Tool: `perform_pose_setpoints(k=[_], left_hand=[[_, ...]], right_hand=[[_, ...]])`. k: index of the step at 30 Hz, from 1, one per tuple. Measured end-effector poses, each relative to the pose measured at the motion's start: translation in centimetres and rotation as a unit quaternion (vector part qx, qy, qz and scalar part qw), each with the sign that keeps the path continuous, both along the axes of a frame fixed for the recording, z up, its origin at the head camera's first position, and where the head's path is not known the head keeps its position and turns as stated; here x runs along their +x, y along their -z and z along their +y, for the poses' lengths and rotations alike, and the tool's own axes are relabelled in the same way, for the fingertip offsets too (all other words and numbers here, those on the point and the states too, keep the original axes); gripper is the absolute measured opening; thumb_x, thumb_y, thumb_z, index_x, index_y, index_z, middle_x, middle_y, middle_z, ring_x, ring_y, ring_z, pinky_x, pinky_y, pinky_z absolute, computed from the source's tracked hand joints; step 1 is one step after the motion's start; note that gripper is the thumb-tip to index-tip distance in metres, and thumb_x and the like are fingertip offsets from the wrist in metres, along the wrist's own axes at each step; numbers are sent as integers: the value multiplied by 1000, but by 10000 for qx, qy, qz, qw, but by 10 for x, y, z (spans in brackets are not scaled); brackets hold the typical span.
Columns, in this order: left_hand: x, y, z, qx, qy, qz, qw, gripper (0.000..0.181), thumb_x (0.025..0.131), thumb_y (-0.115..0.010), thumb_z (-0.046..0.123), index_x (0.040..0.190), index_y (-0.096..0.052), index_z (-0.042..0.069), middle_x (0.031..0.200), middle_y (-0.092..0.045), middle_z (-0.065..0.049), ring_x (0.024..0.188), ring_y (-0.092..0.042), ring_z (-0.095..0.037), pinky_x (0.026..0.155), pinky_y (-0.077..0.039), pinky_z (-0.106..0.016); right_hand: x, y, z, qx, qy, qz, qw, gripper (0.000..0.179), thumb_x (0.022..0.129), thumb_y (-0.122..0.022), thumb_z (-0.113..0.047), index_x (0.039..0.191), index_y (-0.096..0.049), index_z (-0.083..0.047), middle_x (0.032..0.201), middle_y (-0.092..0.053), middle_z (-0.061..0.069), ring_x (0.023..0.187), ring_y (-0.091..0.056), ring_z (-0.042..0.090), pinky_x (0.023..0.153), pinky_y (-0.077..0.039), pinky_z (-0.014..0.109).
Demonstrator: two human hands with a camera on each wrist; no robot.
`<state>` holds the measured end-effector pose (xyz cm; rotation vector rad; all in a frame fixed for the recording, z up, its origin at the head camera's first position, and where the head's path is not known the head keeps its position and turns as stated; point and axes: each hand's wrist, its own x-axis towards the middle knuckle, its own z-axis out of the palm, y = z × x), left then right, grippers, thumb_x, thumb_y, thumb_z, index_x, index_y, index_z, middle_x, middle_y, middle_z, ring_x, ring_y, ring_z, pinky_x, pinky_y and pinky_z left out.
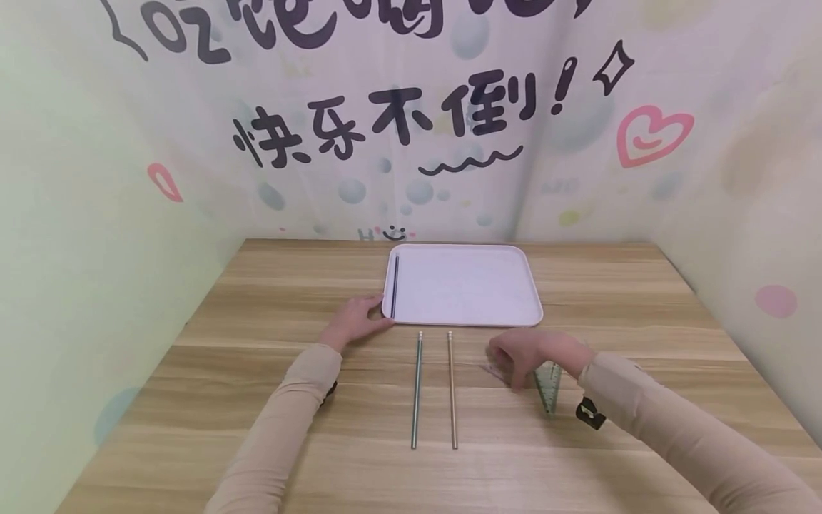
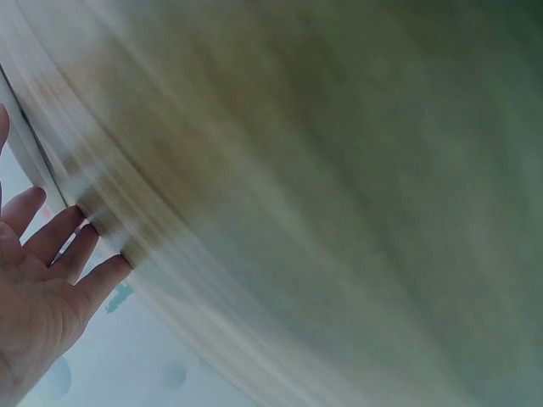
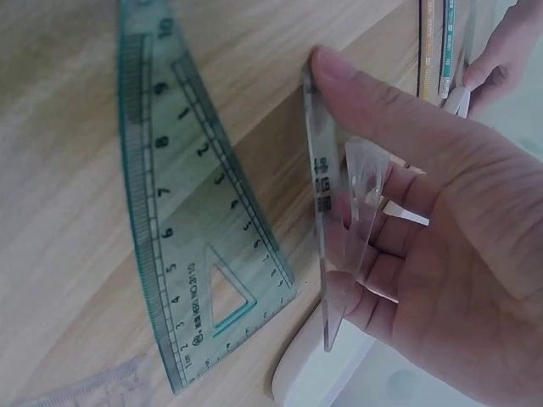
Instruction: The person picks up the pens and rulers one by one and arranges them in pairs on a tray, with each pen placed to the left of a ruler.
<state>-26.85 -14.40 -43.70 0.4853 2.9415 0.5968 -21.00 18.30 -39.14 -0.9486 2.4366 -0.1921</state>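
Observation:
In the head view a white tray (image 1: 465,285) lies at the back of the table, with a dark pencil (image 1: 395,285) along its left side. My left hand (image 1: 355,319) is at the tray's front left corner, fingers fairly straight and touching the rim. My right hand (image 1: 528,353) pinches a clear plastic triangular ruler (image 3: 319,203) between thumb and fingers, tilted up on edge in the right wrist view. Beside it a green set square (image 3: 199,246) with printed scales lies on the wood. Part of this set square is hidden under the right hand in the head view.
A teal pencil (image 1: 417,392) and a golden pencil (image 1: 452,392) lie side by side in front of the tray. Another clear ruler (image 3: 93,386) shows at the lower left of the right wrist view. A printed curtain (image 1: 411,193) hangs behind the table.

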Motion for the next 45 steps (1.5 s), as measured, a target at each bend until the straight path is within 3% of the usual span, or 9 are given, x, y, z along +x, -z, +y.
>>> perform_pose_setpoints(k=[12,17,25,31,34,38,45], left_hand=[[-1,0,1,-38,17,13,10000,72,82,-58,51,137,-39,9,139,-41,-11,128,-36,-28,107,-29,-38],[-1,1,0,-53,50,45,10000,72,82,-58,52,137,-40,9,138,-41,-12,128,-36,-28,107,-29,-38],[2,-1,0,-8,111,87,9999,72,82,-59,50,136,-40,7,138,-42,-15,127,-37,-30,107,-29,-40],[3,-3,1,-22,93,50,9999,72,82,-59,51,137,-40,7,138,-41,-14,128,-36,-30,107,-29,-39],[3,-3,1,-17,55,11,10000,72,82,-59,51,137,-40,8,139,-41,-13,128,-36,-29,108,-29,-38],[3,-4,1,-6,72,27,10000,71,82,-59,50,137,-40,8,139,-41,-13,128,-36,-29,108,-29,-38],[2,-4,1,7,69,14,10000,71,83,-59,50,138,-39,9,139,-40,-13,129,-35,-29,108,-28,-39]], right_hand=[[-1,8,9,-207,501,-210,9983,42,59,-81,-23,81,-47,-11,70,-44,-3,64,-39,10,53,-36,22],[0,6,14,-537,669,-609,9945,44,59,-81,-17,88,-50,-7,75,-44,0,67,-38,11,54,-35,22],[-3,4,21,-908,593,-1099,9880,37,64,-76,-8,90,-51,-5,74,-46,-1,63,-41,8,52,-38,19],[-4,4,26,-1262,618,-1519,9784,21,70,-61,4,89,-54,-2,69,-45,-3,59,-41,7,51,-38,17],[-4,3,28,-1385,718,-1807,9711,21,70,-51,9,90,-53,1,67,-43,-3,56,-39,6,49,-36,16],[-5,4,30,-1523,982,-2216,9582,20,72,-50,9,91,-52,4,66,-45,-3,53,-39,6,45,-33,15],[-6,3,34,-1755,1122,-2289,9509,14,76,-53,3,91,-54,5,69,-53,0,55,-42,7,46,-34,16]])
